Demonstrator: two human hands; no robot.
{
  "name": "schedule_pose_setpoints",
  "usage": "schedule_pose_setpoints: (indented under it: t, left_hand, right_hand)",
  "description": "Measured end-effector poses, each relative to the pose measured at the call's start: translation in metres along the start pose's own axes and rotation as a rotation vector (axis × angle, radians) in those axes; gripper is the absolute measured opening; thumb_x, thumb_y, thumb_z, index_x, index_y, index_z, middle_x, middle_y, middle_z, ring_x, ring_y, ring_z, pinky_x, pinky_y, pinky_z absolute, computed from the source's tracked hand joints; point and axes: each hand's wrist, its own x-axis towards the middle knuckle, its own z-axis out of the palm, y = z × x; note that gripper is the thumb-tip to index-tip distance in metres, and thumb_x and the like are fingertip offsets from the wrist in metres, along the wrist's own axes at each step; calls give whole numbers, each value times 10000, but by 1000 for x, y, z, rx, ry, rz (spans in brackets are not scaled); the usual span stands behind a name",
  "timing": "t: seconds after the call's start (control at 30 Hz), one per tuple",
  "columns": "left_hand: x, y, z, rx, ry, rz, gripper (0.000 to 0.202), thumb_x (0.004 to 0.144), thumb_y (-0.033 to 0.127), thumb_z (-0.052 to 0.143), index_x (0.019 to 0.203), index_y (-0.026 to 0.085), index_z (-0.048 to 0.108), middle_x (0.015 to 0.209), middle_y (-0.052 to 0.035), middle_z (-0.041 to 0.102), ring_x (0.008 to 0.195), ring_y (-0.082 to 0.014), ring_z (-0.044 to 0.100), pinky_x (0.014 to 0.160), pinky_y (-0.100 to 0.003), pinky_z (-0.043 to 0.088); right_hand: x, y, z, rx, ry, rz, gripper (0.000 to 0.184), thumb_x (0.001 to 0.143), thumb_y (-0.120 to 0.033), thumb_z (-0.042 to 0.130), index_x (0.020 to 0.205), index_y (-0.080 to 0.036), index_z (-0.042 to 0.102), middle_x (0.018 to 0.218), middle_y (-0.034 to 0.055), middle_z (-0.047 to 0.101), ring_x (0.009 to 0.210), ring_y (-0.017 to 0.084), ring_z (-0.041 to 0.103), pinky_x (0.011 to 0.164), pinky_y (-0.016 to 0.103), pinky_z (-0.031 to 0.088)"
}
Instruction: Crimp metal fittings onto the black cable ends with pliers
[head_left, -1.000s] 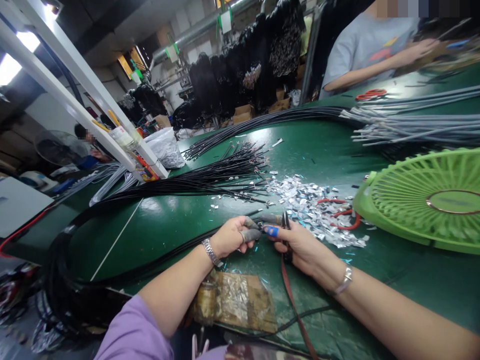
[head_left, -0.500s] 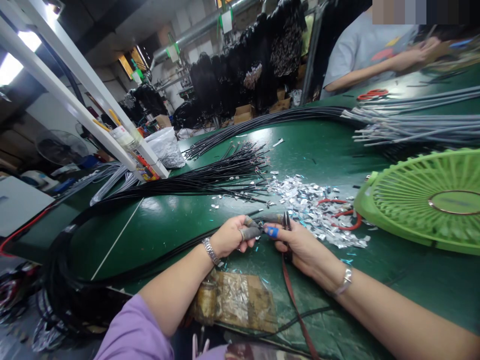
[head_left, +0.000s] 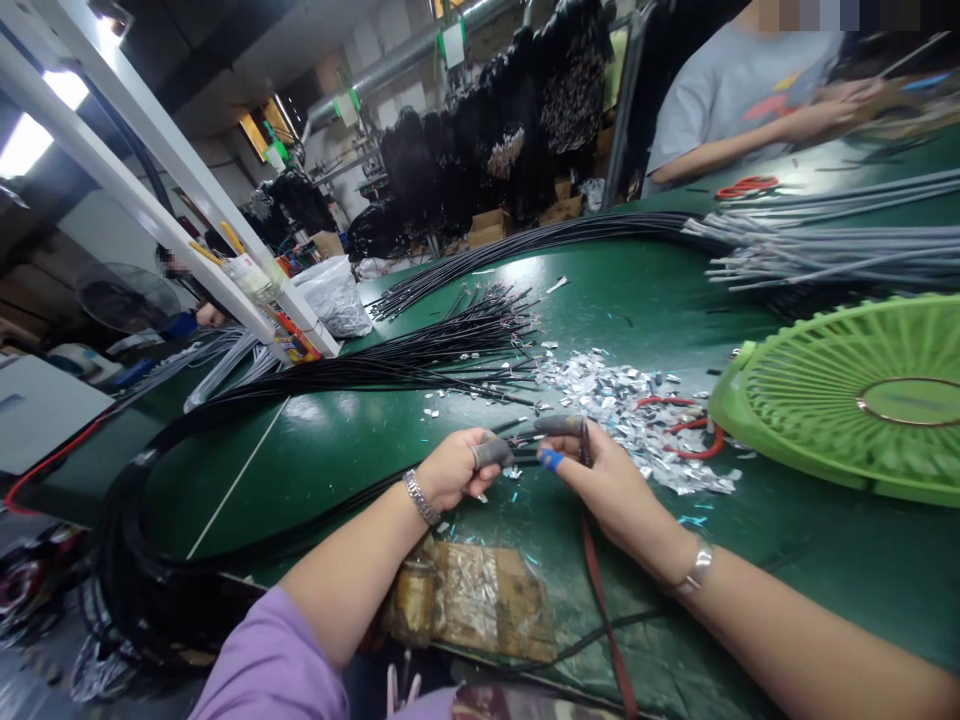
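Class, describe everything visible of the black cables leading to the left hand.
The black cables look thin, flexible and plastic-sheathed. Loosely bunched, they sweep across the green table from its left side to the left hand, which appears to grip some. Fine detail at their ends is too small to read.

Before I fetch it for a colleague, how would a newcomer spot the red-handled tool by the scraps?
On the green tabletop, find the lime fan at the right. Left of it, beyond the right hand, spreads a silvery scrap heap. The red-handled tool lies at the heap's fan side, unlike the red-handled scissors farther back by the gray cables.
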Motion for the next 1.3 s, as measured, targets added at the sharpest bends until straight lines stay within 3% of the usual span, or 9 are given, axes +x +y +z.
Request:
schedule_pose_setpoints:
  t: [0.13,0.33,0.6,1.07,1.2,1.3]
  left_hand:
    - [1,0,-4,-65,-95,-49,394,619,478,689,690,160,468,401,109,362,266,-11,224,299,-171,96]
    - [1,-2,-4,-43,-149,-86,337,651,436,664,695,160,475,388,109,347,258,-13,212,307,-175,70]
    - [1,-5,-2,-5,-132,-56,306,626,405,657,699,162,486,392,108,374,260,-17,241,302,-174,85]
    - [1,-4,0,23,-122,-30,311,631,413,656,688,167,475,396,104,396,263,-16,253,304,-170,113]
    - [0,-5,1,14,-124,-2,324,617,418,667,683,166,474,401,103,402,264,-13,254,302,-168,121]
    - [-1,-5,1,13,-130,12,356,602,443,680,676,167,467,400,101,408,266,-14,255,300,-166,127]
  right_hand:
    - [4,-1,-1,51,-8,-14,397,594,-438,757,865,-247,539,782,26,674,793,214,649,812,372,494]
    - [3,0,1,31,-46,-38,428,584,-447,774,880,-239,544,820,43,687,791,215,653,761,357,509]
    - [5,3,2,15,-38,36,345,591,-369,739,839,-222,550,755,19,672,737,196,643,725,332,497]
    - [4,2,3,42,-46,30,314,566,-313,771,801,-209,590,740,10,652,692,168,605,671,302,482]
    - [1,-3,7,173,4,170,321,507,-265,791,756,-201,599,617,-43,568,488,82,438,433,215,341]
    - [1,-4,7,309,-33,324,304,444,-232,801,650,-187,582,525,-67,479,435,49,314,367,188,193]
